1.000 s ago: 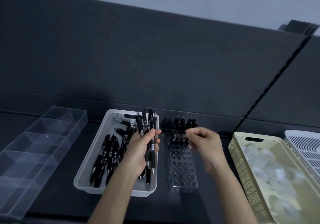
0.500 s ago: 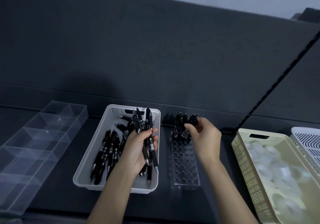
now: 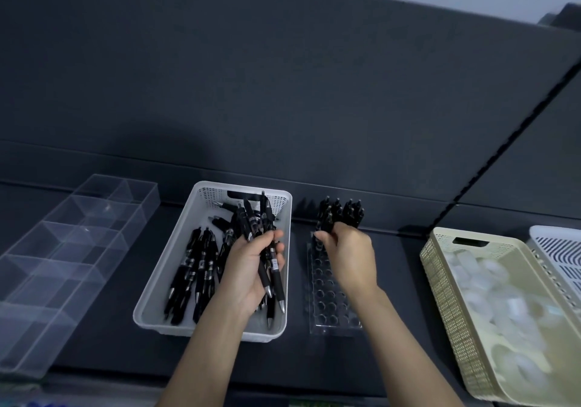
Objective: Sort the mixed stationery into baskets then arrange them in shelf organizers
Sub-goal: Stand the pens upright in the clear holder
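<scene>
The left hand (image 3: 248, 268) grips a bundle of black pens (image 3: 264, 233), fingers wrapped round their middles and writing tips pointing back toward the person. It is held over the near right part of the white basket (image 3: 151, 299), where more loose pens lie. The right hand (image 3: 349, 255) is at the far end of the clear pen holder (image 3: 330, 306), just right of the basket. Its thumb and fingers are curled together and seem to pinch a single pen (image 3: 327, 222), though black on black makes that hard to confirm. The standing pens (image 3: 345, 211) fill only the far rows, and the nearer holes are bare. I judge the step to be arranging pens in the organizer, with most left to do. The next move calls for seating this pen upright in a free hole, releasing it, then drawing another from the bundle.
</scene>
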A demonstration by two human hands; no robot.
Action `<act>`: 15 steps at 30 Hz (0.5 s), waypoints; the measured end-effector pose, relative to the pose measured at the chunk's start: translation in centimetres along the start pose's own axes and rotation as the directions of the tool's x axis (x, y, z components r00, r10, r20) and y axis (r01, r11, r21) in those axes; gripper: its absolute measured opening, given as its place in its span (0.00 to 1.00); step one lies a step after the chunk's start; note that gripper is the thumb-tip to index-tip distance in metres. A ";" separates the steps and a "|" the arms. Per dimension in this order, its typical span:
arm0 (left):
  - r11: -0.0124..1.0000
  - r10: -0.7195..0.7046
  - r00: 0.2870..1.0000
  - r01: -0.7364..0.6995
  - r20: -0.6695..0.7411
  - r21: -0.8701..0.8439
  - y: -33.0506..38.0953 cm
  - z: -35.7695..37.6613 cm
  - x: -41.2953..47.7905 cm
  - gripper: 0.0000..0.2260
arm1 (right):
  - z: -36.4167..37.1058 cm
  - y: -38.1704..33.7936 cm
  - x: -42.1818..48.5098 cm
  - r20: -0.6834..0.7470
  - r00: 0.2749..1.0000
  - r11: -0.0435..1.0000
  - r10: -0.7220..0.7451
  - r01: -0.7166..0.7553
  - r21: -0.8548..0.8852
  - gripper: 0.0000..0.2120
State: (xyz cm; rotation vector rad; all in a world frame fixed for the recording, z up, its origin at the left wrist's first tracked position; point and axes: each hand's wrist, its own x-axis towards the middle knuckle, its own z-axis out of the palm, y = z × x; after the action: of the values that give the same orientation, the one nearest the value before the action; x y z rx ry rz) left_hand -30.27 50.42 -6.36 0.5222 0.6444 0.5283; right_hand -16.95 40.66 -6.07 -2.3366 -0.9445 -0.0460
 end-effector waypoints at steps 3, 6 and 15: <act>1.000 -0.014 1.000 0.014 0.002 -0.008 0.1 -0.1 0.0 0.14 | -0.3 -0.3 0.1 0.043 0.999 0.998 0.021 -0.018 -0.057 0.23; 1.000 -0.012 1.000 0.011 0.016 0.008 0.2 0.1 -0.1 0.12 | -1.0 -0.1 -0.3 0.041 0.996 0.994 0.081 -0.078 -0.077 0.20; 0.980 0.051 0.998 -0.059 0.047 0.191 -0.1 1.4 -0.4 0.15 | -1.9 -3.3 -2.4 0.434 0.900 0.842 0.040 -0.265 0.470 0.08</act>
State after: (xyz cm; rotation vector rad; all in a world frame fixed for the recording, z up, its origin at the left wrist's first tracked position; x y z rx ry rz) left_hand -29.55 49.65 -5.27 0.7331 0.6462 0.5081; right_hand -20.48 39.99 -3.42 -1.9217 -0.8176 0.7131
